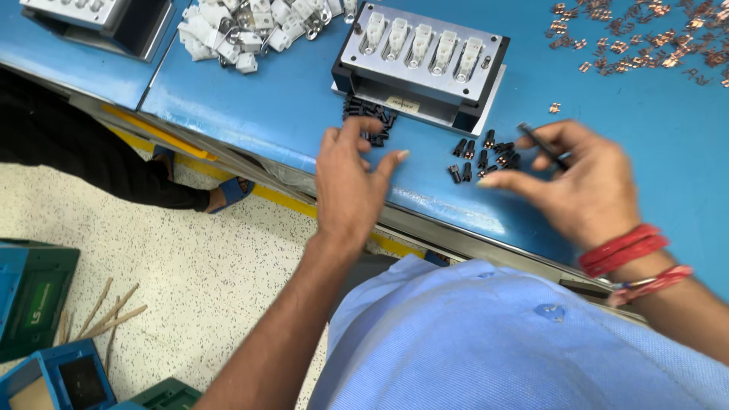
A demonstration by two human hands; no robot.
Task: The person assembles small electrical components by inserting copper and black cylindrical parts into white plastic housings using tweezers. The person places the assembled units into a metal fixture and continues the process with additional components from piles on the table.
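Blue work table [304, 99] carries grey metal fixture block [420, 61] with five white plastic pieces seated in row. Left hand [351, 182] hovers over table edge, fingers spread, empty, fingertips near heap of small black plastic parts [370, 118] just in front of block. Right hand [585, 186] pinches thin dark tweezers [543, 144] between thumb and forefinger, other fingers loose. Scattered small black cylindrical connectors [482, 158] lie between both hands. Pile of white plastic clips [250, 26] top left; copper-coloured metal terminals [645, 38] strewn top right.
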